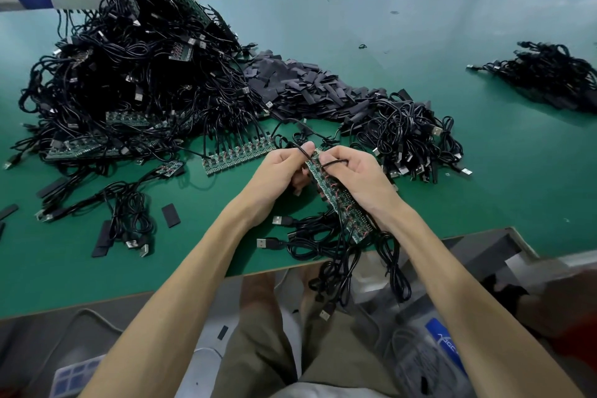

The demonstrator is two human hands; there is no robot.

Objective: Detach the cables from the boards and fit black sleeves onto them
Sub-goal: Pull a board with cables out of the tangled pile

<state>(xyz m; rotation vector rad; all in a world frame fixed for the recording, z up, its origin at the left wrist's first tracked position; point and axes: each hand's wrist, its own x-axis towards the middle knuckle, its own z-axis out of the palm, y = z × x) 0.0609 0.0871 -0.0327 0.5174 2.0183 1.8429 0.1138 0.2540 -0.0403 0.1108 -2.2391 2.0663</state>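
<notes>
A long green board strip (336, 200) with several black USB cables attached runs diagonally between my hands near the table's front edge. My right hand (358, 181) grips the strip, with a black cable looped over its fingers. My left hand (281, 171) pinches a black cable (305, 155) at the strip's far end. The strip's cables (323, 245) hang down over the table edge. Behind my hands lies a heap of flat black sleeves (307, 87). Another board strip (239, 155) with cables lies flat just left of my hands.
A big tangle of cabled boards (129, 74) fills the left of the green table (484, 155). A cable pile (410, 136) sits right of my hands, another bundle (549, 74) far right. Loose sleeves (170, 215) and cables (129, 220) lie front left.
</notes>
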